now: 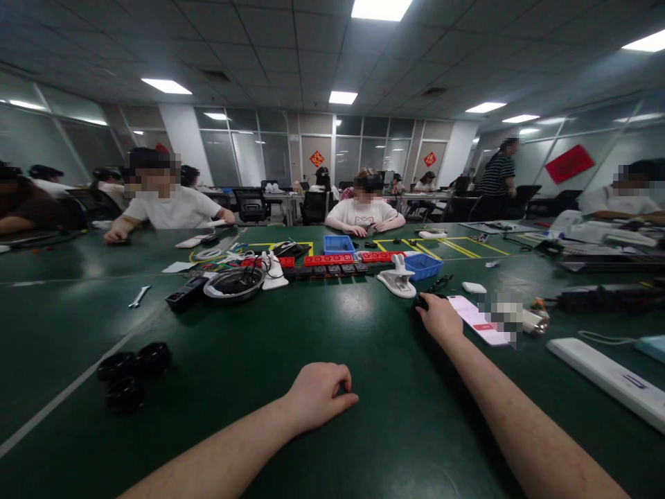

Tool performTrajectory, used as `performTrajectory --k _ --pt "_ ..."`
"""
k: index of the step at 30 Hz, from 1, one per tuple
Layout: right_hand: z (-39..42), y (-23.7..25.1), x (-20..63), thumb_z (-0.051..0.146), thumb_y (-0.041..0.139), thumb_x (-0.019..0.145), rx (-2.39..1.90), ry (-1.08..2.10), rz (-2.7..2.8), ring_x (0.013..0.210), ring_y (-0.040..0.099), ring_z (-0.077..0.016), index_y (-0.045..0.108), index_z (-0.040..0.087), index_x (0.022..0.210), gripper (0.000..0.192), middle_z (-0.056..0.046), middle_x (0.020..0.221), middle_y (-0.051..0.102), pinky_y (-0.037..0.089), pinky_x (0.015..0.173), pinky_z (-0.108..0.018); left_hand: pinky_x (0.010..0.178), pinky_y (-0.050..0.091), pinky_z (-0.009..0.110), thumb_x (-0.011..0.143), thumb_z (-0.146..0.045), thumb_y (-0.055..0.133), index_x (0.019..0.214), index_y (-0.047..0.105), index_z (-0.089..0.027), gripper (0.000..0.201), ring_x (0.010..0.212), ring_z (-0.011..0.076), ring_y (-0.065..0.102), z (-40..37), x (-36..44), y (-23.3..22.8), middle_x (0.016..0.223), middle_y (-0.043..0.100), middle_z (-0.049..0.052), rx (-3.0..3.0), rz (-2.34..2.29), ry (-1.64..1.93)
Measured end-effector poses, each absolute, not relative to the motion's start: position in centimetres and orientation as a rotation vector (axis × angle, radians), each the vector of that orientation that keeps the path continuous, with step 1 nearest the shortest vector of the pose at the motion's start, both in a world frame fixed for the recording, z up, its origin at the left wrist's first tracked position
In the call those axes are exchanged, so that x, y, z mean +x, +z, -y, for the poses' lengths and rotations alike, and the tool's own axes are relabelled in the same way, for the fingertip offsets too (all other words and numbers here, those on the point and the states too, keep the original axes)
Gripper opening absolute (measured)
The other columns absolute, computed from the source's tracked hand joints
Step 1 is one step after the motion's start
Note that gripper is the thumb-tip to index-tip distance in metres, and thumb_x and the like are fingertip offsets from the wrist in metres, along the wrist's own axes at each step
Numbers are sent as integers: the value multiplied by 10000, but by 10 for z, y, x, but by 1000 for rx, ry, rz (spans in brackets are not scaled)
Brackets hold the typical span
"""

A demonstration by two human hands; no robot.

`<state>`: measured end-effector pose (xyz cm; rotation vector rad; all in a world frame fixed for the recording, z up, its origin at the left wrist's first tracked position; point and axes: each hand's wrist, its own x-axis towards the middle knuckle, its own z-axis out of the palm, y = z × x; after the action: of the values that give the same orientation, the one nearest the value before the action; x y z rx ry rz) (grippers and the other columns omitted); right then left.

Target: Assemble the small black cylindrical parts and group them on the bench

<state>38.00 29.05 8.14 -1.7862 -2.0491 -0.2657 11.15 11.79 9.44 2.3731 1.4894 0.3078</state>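
My left hand (318, 396) rests on the green table (332, 443) near me, its fingers curled into a loose fist with nothing in it. My right hand (440, 317) is stretched farther out to the right and lies over a small black object (422, 302); whether the fingers grip it I cannot tell. Just right of that hand lies a white card with a red mark (478, 320). A white clip-shaped holder (397, 278) stands just beyond the right hand.
Several black round parts (129, 374) lie at the left. A round black dish (233, 284), red and black strips (332, 263), two blue trays (422, 265) and a wrench (139, 296) lie farther out. A white bar (607, 378) is at the right. Other people sit around the table.
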Motion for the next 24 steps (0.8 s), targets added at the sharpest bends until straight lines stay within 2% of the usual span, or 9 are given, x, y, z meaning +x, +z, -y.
performTrajectory --k 5,8,11,14,19,21,24 --pt "-288 80 382 246 420 776 -1758 -232 2016 1011 480 -233 444 181 1155 385 -68 1238 421 388 813 -336 548 329 196 749 -443 466 792 529 -218 238 629 108 478 -116 112 94 654 512 -40 2372 -1486 323" --pt "-274 88 374 308 415 782 -1647 -237 1945 1000 480 -220 435 206 1153 385 -57 1239 407 403 768 -311 546 326 196 746 -444 470 792 530 -220 236 623 107 479 -117 111 95 648 509 -42 2380 -1491 330" --pt "-250 94 348 375 343 817 -1487 -175 2014 886 517 -188 547 192 960 309 -65 1017 540 394 707 -269 545 324 196 746 -437 474 797 531 -222 229 626 108 481 -117 111 96 654 514 -41 2376 -1494 317" --pt "-225 90 313 409 295 833 -1365 -25 2367 659 522 -150 578 185 658 400 -35 680 569 363 603 -239 546 323 198 742 -432 485 792 534 -222 221 628 111 485 -116 112 95 656 520 -40 2384 -1506 310" --pt "-209 78 282 415 343 818 -1213 73 2699 624 513 -135 567 182 610 384 -18 645 570 332 572 -221 548 338 207 719 -432 513 804 549 -224 227 651 125 508 -113 111 104 693 543 -28 2412 -1492 263" --pt "-212 78 284 404 340 821 -1224 93 2695 623 513 -134 564 181 612 379 -17 649 569 330 564 -218 565 354 211 716 -446 507 812 560 -233 239 683 133 516 -113 101 120 752 559 -20 2429 -1487 272" --pt "-216 80 291 390 337 824 -1210 174 2672 631 515 -131 564 182 636 361 -18 668 567 338 557 -211 634 374 235 728 -494 456 890 559 -243 316 753 153 517 -112 64 156 841 566 -3 2336 -1732 429"
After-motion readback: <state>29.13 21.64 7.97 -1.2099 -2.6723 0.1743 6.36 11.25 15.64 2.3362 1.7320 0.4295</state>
